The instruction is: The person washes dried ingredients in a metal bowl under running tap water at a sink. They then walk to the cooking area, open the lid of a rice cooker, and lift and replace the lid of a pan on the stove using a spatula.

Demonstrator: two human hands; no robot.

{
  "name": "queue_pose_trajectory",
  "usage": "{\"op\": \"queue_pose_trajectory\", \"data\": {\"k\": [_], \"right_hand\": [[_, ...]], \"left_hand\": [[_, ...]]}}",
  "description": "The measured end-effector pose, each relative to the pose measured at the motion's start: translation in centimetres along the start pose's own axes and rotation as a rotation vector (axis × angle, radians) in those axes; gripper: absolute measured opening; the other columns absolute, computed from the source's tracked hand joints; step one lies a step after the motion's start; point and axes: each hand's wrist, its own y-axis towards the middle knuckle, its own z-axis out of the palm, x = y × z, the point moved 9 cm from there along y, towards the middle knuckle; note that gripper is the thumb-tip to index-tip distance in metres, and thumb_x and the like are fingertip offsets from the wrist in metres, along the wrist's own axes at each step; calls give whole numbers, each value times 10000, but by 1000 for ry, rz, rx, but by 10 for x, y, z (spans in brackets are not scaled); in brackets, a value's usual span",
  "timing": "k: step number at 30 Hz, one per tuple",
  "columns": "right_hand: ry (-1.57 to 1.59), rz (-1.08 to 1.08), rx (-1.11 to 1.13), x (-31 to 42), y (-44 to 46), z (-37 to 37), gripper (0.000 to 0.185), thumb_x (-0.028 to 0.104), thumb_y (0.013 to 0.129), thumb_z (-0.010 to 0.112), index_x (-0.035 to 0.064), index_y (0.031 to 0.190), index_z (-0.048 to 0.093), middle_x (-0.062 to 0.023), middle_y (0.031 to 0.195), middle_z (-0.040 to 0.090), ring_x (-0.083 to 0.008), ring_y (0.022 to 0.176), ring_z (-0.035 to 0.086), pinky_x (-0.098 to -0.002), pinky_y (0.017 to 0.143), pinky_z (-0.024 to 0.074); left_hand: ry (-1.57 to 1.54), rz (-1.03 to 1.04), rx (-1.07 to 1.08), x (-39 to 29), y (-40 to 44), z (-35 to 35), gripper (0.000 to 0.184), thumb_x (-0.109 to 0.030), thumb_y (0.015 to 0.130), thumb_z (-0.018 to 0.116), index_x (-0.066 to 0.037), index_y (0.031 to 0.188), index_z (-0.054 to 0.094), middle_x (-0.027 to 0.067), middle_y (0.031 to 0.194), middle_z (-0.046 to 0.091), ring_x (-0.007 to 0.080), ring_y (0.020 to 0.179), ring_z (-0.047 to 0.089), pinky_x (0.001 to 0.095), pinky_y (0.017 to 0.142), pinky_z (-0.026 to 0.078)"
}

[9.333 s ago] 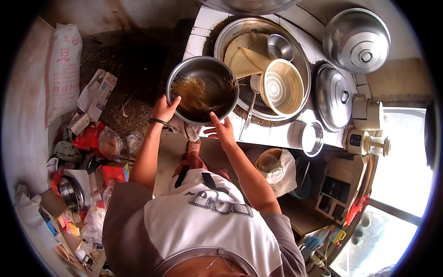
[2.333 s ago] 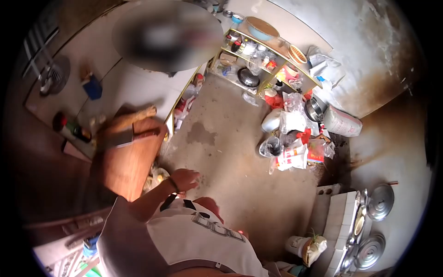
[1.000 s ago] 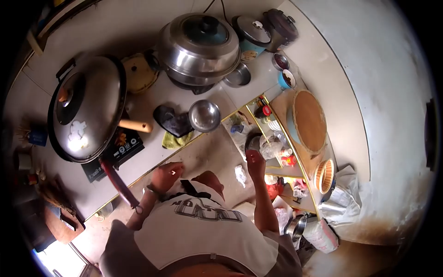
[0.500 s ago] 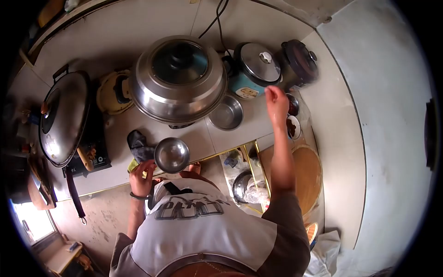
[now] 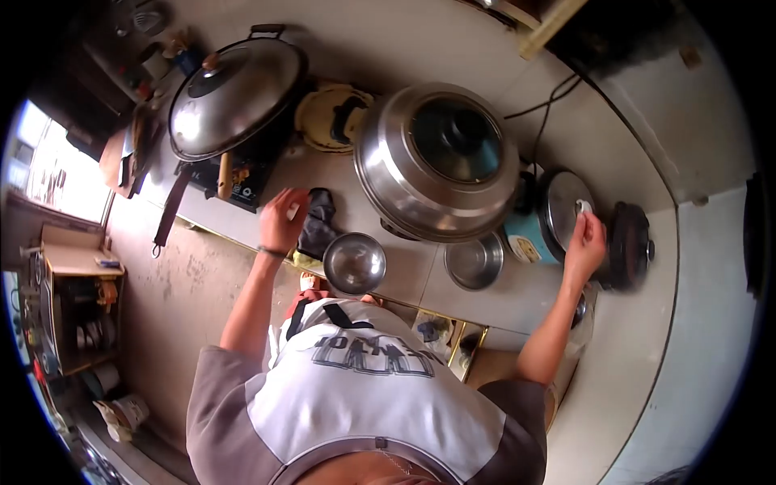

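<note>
My right hand (image 5: 585, 249) pinches the white knob (image 5: 583, 207) on the lid (image 5: 563, 212) of a blue pot (image 5: 530, 237) near the right end of a kitchen counter (image 5: 406, 265).

The pot stands between a large steamer (image 5: 396, 174) and a dark lidded pot (image 5: 628, 246), with my thumb and fingers pressed together at the knob. My left hand (image 5: 283, 222), its fingers loosely curled, hovers near the counter's front edge beside a dark cloth (image 5: 317, 223); a pale spot shows at the palm, and I cannot tell whether I hold anything there. A metal bowl (image 5: 354, 263) sits by the front edge, a round metal pan (image 5: 474, 261) near the steamer, and a covered wok (image 5: 230, 101) toward the left.
</note>
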Motion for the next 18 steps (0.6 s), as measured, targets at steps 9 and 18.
{"op": "queue_pose_trajectory", "data": {"k": [9,18], "right_hand": [[32,-30,135,117,-70,-17,92,15,884,593,-28,954,635,-92,834,588,-182,690,551,-301,640,449],[-35,102,196,149,-124,-32,99,18,895,567,-36,945,633,-96,876,607,-190,720,557,-296,675,457]], "left_hand": [[381,17,-110,46,151,89,239,-248,760,679,-100,947,680,145,1046,607,305,946,618,415,776,510],[587,-128,121,95,201,147,192,-232,827,586,-91,878,706,138,1044,612,295,999,602,419,817,504]]}}
